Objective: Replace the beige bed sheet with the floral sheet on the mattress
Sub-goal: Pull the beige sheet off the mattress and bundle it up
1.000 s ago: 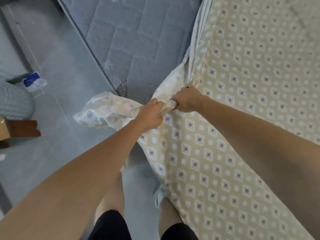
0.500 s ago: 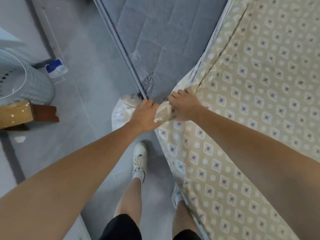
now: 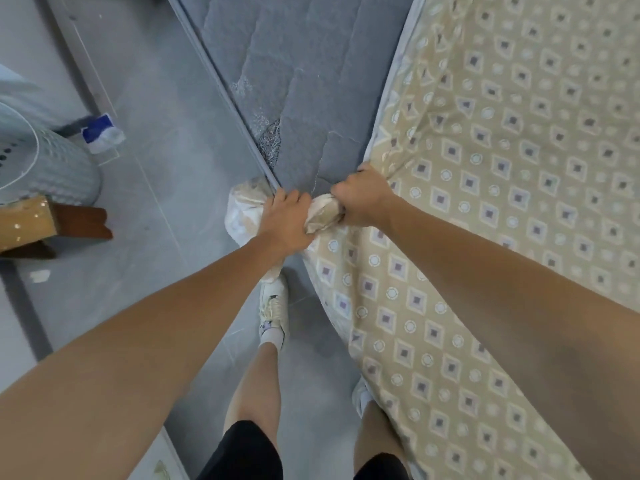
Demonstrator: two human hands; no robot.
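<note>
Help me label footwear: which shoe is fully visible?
The left shoe, on the grey floor below the left hand. The right shoe is mostly hidden under the hanging sheet.

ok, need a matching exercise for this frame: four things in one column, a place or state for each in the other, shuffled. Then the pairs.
Things:
1. mattress
2. beige sheet
3. left hand
4. white sneaker

Places or states:
A. on the grey floor, below the hands
B. grips bunched sheet corner at the mattress edge
C. bare grey quilted surface exposed
D. patterned with squares and circles, partly peeled back

Pairs: 1-C, 2-D, 3-B, 4-A
</note>
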